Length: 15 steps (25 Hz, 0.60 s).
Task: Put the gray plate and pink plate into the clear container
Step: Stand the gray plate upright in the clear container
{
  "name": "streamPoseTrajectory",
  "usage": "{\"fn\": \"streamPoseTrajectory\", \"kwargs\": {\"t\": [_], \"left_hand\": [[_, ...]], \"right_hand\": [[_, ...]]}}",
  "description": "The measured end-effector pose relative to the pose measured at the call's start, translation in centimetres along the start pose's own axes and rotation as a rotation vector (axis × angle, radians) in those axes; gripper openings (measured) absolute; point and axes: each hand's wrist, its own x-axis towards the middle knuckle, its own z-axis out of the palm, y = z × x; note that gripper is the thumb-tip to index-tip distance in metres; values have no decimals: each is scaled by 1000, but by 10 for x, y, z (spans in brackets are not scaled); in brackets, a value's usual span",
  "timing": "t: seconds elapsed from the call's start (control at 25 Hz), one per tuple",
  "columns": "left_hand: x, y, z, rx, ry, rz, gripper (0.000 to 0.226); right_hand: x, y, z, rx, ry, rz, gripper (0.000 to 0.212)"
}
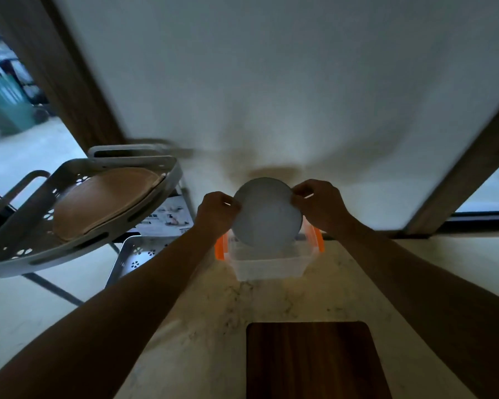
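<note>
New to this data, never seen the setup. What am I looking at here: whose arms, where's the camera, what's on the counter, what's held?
There is no robot: a person wears one wide-angle camera on the head, looking down at bare arms. The left hand and right hand grip opposite edges of a gray plate, tilted above a clear container with orange latches. The container sits on a marble-look counter, with a dark wooden board nearer the person. On the left stands a gray rack holding a pinkish plate.

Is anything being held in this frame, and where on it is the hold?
Yes: the gray plate, tilted above the clear container. The left hand pinches its left rim, and the right hand its right rim.
</note>
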Motion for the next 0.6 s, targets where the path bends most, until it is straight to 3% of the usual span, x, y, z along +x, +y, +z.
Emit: {"fn": "streamPoseTrajectory", "kwargs": {"t": [0.2,0.36,0.6], "left_hand": [[25,-23,16,214,33,113,11],[36,-51,31,484,43,323,10],[48,-68,44,717,85,353,13]], "right_hand": [[20,26,17,-46,11,-111,15],[25,52,33,-113,3,-144,16],[26,77,50,-135,-7,-108,16]]}}
